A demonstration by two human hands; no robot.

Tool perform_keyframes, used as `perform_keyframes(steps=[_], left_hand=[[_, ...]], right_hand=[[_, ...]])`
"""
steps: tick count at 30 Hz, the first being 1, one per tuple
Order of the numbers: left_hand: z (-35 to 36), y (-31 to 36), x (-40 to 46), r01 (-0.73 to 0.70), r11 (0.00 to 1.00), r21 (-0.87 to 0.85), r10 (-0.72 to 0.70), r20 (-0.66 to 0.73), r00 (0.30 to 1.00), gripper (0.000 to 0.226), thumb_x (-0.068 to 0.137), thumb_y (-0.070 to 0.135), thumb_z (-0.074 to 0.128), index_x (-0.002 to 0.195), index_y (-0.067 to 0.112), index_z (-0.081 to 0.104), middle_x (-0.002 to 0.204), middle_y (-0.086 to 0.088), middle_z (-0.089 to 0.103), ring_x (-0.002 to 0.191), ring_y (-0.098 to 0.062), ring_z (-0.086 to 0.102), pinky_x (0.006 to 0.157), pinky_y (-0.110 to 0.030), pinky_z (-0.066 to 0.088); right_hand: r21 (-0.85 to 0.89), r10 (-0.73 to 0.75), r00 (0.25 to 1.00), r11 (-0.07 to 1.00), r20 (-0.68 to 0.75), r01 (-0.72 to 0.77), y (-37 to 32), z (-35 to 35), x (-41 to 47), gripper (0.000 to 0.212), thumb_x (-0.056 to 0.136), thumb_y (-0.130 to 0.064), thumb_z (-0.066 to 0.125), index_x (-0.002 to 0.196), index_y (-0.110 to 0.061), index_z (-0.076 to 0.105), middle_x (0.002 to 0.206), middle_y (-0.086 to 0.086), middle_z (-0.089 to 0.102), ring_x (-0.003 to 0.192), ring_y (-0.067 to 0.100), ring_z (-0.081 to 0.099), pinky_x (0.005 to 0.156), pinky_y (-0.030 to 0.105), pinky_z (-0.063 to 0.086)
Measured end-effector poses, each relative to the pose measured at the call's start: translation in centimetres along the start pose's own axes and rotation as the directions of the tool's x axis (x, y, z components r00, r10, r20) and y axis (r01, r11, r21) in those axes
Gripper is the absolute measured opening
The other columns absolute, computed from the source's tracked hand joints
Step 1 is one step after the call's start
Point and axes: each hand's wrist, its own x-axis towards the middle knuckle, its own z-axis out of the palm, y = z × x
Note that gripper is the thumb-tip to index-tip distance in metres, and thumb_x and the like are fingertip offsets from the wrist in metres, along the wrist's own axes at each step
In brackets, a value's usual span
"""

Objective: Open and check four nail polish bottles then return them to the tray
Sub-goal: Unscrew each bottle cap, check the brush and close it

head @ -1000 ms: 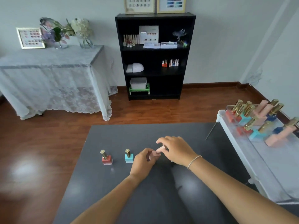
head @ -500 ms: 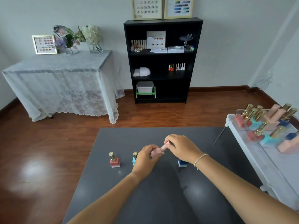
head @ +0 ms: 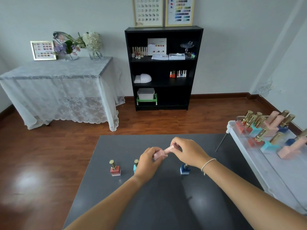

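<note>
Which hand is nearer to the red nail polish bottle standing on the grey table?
Left. The left hand holds the pink bottle just right of the red bottle, past the teal bottle. The right hand is farther right.

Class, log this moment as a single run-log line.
left hand: holds pink bottle body | right hand: grips its cap | red bottle, blue bottle: standing on table

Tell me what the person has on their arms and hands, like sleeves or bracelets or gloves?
No sleeves and no gloves show: both forearms are bare right to the bottom of the picture. The left hand wears nothing that I can see, no ring or watch. The right hand has one thing at its wrist: a thin white string bracelet looped once around.
</note>
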Motion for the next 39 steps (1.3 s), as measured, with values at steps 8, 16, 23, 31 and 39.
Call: perform_keyframes(steps=[8, 16, 23, 31, 39], left_hand=[[0.3, 0.3, 0.3, -0.001, 1.000, 0.009, 0.001, -0.001, 1.000, 0.015, 0.082, 0.033, 0.064, 0.079, 0.046, 0.057, 0.090, 0.012, 0.061, 0.084, 0.001, 0.055, 0.075, -0.015, 0.047], [0.5, 0.4, 0.2, 0.013, 1.000, 0.022, -0.013, -0.007, 1.000, 0.006, 0.082, 0.032, 0.064, 0.087, 0.033, 0.061, 0.092, 0.009, 0.062, 0.085, 0.000, 0.055, 0.075, -0.015, 0.045], [0.1, 0.4, -0.1, -0.004, 1.000, 0.028, 0.003, 0.009, 1.000, 0.008, 0.082, 0.030, 0.064, 0.084, 0.037, 0.060, 0.091, 0.011, 0.062, 0.086, 0.001, 0.053, 0.075, -0.014, 0.044], [-0.2, -0.1, -0.4, 0.001, 0.998, 0.063, -0.003, 0.022, 1.000, 0.005, 0.083, 0.030, 0.064, 0.087, 0.032, 0.061, 0.092, 0.010, 0.062, 0.086, 0.002, 0.053, 0.074, -0.010, 0.042], [-0.4, -0.1, -0.6, 0.011, 0.996, 0.089, -0.013, 0.018, 1.000, 0.005, 0.083, 0.030, 0.064, 0.086, 0.033, 0.060, 0.092, 0.008, 0.062, 0.085, 0.000, 0.053, 0.073, -0.012, 0.042]], right_hand=[[-0.009, 0.008, 1.000, 1.000, -0.026, -0.008, 0.0, -0.2, -0.2, 0.020, 0.087, -0.039, 0.050, 0.095, -0.021, 0.052, 0.076, -0.011, 0.055, 0.064, 0.011, 0.048, 0.070, 0.026, 0.031], [-0.064, 0.020, 1.000, 0.998, -0.011, -0.021, 0.0, -0.2, 0.0, 0.032, 0.091, -0.039, 0.045, 0.067, -0.019, 0.043, 0.053, -0.011, 0.042, 0.052, 0.013, 0.041, 0.068, 0.028, 0.027], [-0.029, -0.039, 0.999, 0.999, -0.036, 0.038, -0.1, 0.2, -0.6, 0.011, 0.087, -0.034, 0.052, 0.090, -0.024, 0.049, 0.080, -0.010, 0.058, 0.061, 0.009, 0.047, 0.077, 0.030, 0.036], [-0.074, 0.031, 0.999, 0.997, -0.018, -0.032, 0.1, 0.8, -0.5, 0.031, 0.090, -0.045, 0.044, 0.072, -0.019, 0.044, 0.056, -0.011, 0.045, 0.059, 0.019, 0.047, 0.078, 0.034, 0.036], [-0.122, 0.013, 1.000, 0.992, -0.014, -0.015, 0.0, 1.0, -0.7, 0.042, 0.092, -0.042, 0.042, 0.055, -0.025, 0.030, 0.051, -0.010, 0.039, 0.049, 0.010, 0.036, 0.071, 0.032, 0.031]])
